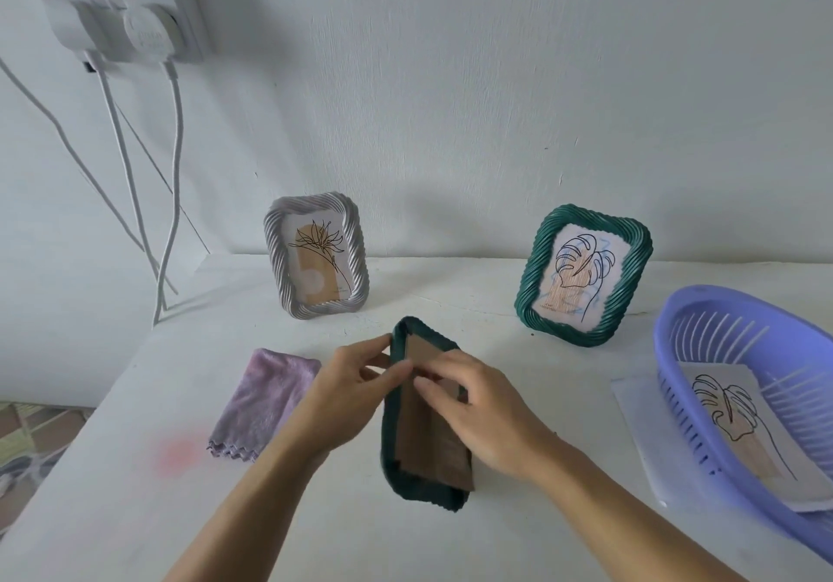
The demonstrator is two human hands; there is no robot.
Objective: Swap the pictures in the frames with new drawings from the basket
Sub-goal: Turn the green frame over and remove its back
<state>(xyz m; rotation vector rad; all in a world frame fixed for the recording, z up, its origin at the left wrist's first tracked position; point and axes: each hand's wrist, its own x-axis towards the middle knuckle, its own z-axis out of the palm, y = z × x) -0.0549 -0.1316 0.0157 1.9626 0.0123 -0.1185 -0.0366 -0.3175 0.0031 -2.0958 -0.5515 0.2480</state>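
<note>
Middle of the shot, low down: a dark green frame [421,496] lies face-down on the white table [518,532], brown backing board [437,450] up. The left hand [356,385] pinches the frame's left rim near the top with thumb and fingers. The right hand [480,405] has its fingers curled, tips pinching the backing's edge. At the far right, a monstera drawing [730,419] sits in the purple basket [730,298]. Two more frames stand by the wall: a grey frame [315,261] and a green frame [583,275].

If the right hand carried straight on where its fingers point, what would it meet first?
Probably the left hand, gripping the rim of the face-down green frame just ahead of the right hand; depth between them is unclear.
</note>
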